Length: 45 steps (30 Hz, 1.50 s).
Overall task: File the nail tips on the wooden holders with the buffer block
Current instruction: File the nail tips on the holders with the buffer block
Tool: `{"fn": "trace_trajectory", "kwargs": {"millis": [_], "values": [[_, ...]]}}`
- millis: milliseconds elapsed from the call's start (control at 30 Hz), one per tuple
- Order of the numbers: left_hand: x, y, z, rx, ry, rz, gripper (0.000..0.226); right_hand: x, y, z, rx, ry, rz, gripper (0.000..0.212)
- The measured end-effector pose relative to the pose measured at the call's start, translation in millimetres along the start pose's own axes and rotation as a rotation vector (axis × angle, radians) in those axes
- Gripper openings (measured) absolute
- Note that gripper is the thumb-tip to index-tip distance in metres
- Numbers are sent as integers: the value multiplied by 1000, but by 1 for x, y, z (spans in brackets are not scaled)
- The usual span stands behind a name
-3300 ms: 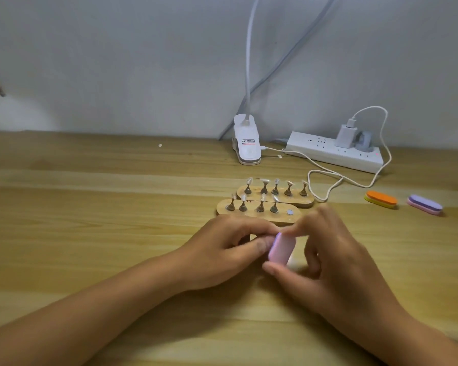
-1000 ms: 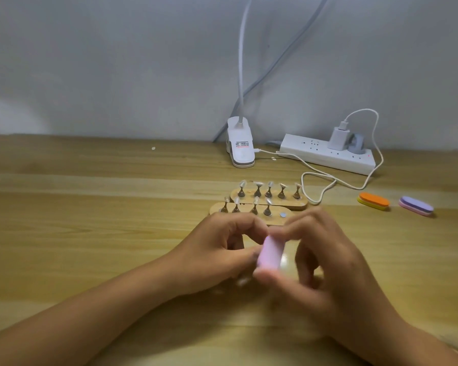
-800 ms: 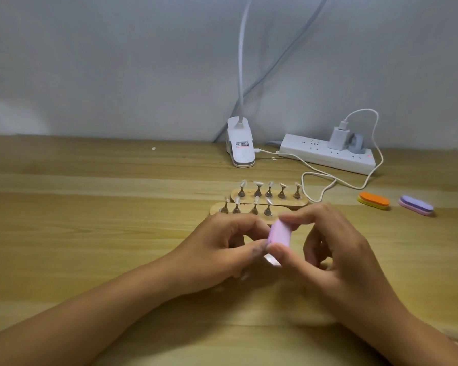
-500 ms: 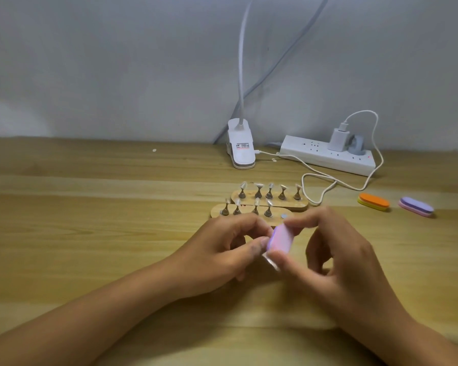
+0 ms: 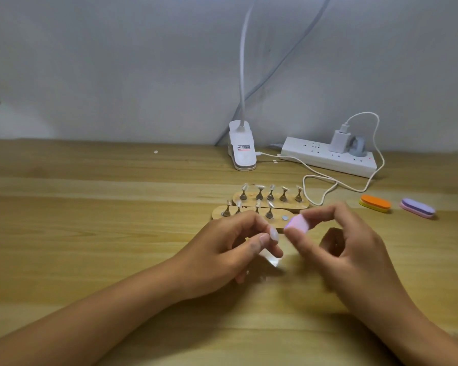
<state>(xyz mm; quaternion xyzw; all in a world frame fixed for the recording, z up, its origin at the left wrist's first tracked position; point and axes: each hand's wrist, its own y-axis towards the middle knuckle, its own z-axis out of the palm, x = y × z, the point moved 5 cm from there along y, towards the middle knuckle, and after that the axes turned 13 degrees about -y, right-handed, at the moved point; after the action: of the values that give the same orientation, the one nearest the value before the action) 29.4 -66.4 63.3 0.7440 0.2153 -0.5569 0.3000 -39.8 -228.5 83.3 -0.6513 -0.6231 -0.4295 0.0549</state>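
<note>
The right hand (image 5: 349, 249) pinches the pink buffer block (image 5: 299, 223) between thumb and forefinger, at the near edge of the wooden holders (image 5: 291, 205), its other fingers loosely curled. The left hand (image 5: 222, 252), also just in front of the holders, pinches a clear nail tip (image 5: 273, 231) between thumb and forefinger. Block and tip sit just beside each other. Right of the holders lie an orange file (image 5: 375, 203) and a purple file (image 5: 418, 207); behind them, a power strip (image 5: 328, 157)

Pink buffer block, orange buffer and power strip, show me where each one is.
pink buffer block (image 5: 299, 222): head view, middle of its pink face.
orange buffer (image 5: 375, 202): head view, middle of its orange top.
power strip (image 5: 323, 157): head view, bare white top.
</note>
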Motion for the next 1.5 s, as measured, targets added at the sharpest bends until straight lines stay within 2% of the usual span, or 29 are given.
{"fn": "trace_trajectory", "kwargs": {"millis": [67, 200, 333, 467, 600, 733, 900, 1000, 1167, 1300, 1433, 1500], "values": [[0, -1, 1, 2, -15, -12, 9, -6, 1, -2, -13, 65, 44, 34], [-1, -1, 1, 1, 79, 21, 15, 15, -8, 8, 80, -58, -166, 33], [-4, -1, 0, -4, 156, 57, 14, 12, -5, 4, 37, -96, -145, 34], [-5, 0, 0, -9, 187, 79, 14, 18, -9, 9, 65, -141, -254, 36], [-4, 0, 1, -14, 178, 73, 15, 7, -4, 2, 14, -112, -118, 38], [-2, 0, 1, -10, 239, 74, 15, 21, -12, 12, 72, -178, -288, 38], [-4, 0, 1, 5, 215, 77, 18, 9, -3, 1, 5, -135, -131, 42], [-2, -1, 0, -14, 243, 83, 15, 16, -9, 10, 69, -163, -238, 39], [-2, 0, 0, -12, 221, 84, 15, 7, -3, 2, 21, -105, -109, 38], [2, 0, -2, -30, 253, 67, 14, 19, -11, 12, 94, -155, -255, 37], [-2, 0, 0, -21, 191, 53, 15, 7, -4, 2, 32, -121, -106, 39], [1, 0, -1, -24, 196, 36, 13, 14, -7, 7, 51, -165, -187, 37]]}}
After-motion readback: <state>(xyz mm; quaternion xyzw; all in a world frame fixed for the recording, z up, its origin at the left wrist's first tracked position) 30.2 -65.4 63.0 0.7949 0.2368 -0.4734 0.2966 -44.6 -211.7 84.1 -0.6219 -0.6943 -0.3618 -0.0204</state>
